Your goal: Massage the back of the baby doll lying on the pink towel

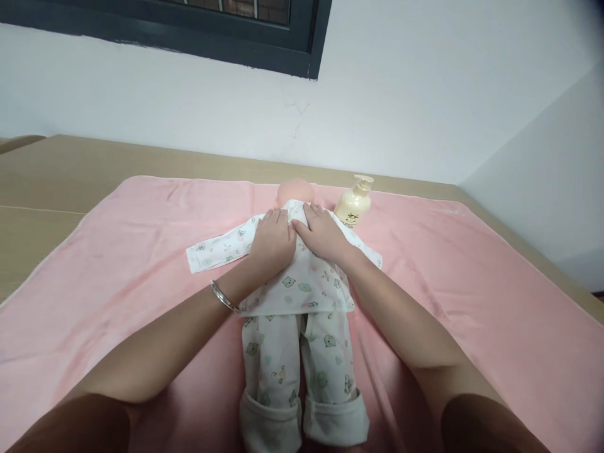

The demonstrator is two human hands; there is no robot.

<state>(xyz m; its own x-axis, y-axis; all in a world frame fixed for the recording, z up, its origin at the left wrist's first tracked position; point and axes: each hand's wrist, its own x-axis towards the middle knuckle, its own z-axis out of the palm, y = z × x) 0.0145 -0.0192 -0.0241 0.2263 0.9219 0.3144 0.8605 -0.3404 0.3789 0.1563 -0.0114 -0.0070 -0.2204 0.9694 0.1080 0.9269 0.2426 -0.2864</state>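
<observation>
Fingers (282, 218) straight and open, our left hand (274, 246) and right hand (324, 236) lie flat on the upper part of the white printed shirt (311, 290), at mid-frame, pressing rather than gripping. We see the shirt on a doll (296, 190), its rounded head just above our hands. One sleeve stretches out to the left. Below, the matching pants (276, 358) end in turned-up cuffs at the bottom of the frame. A cream pump bottle (353, 205) stands right of the head, on the pink cloth (438, 277) covering our desk (94, 165).
</observation>
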